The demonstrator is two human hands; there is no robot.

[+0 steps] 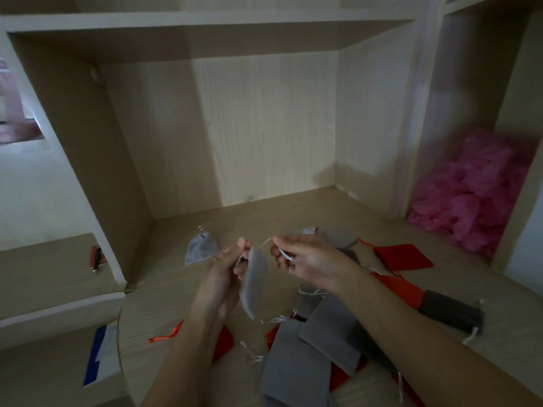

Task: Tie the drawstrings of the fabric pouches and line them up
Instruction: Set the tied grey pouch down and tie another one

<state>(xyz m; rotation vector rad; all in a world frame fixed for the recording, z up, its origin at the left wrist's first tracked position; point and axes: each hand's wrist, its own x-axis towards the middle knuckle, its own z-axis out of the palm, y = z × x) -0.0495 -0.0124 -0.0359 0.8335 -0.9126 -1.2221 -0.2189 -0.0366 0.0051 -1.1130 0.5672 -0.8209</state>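
Grey pouch (254, 277) hangs between left hand (227, 259) and right hand (302, 259); both pinch its strings.

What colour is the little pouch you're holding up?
The held pouch is grey, clearest in the head view.

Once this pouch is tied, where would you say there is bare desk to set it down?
The widest bare stretch is the desk beyond the held pouch, bordered by the back wall and the tied pouch. A smaller patch lies between that pouch and the orange cord. The near right is crowded with a pile of pouches.
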